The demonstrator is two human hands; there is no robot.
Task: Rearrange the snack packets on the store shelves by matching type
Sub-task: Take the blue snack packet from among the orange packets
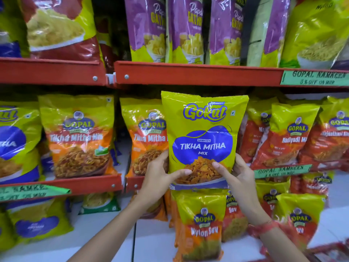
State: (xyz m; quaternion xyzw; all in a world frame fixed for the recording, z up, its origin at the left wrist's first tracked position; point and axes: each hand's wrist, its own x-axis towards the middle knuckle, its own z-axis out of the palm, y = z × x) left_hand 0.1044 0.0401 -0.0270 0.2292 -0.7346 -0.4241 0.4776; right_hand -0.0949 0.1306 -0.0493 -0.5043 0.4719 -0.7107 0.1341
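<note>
- Both our hands hold one yellow packet (pixel 203 137) by its lower part: our left hand (pixel 160 176) grips the left bottom edge with the thumb across the front, and our right hand (pixel 238 175) grips the right bottom edge, thumb also on the front.
- We keep the packet upright, in front of the middle shelf (pixel 62 183). It carries a blue patch with the words "Gokul" and "Tikha Mitha Mix".
- Just behind it on the left stands an orange packet (pixel 145 137) of Tikha Mitha mix from the Gopal brand, partly covered by the packet we hold.
- Further left on the same shelf is a second orange packet (pixel 79 137) of the same kind, and at the far left edge a yellow and blue packet (pixel 13 140) that looks like ours.
- To the right of our packet stand red packets (pixel 289 140), one marked "Nadiyadi".
- On the top shelf (pixel 198 73) we see a row of purple packets (pixel 186 29).
- Below our hands stands a Nylon Sev packet (pixel 203 227) on the white lower shelf (pixel 105 229).
- A green price label (pixel 314 78) is fixed on the top shelf edge, at the right.
- Our right wrist wears a red thread (pixel 264 226).
</note>
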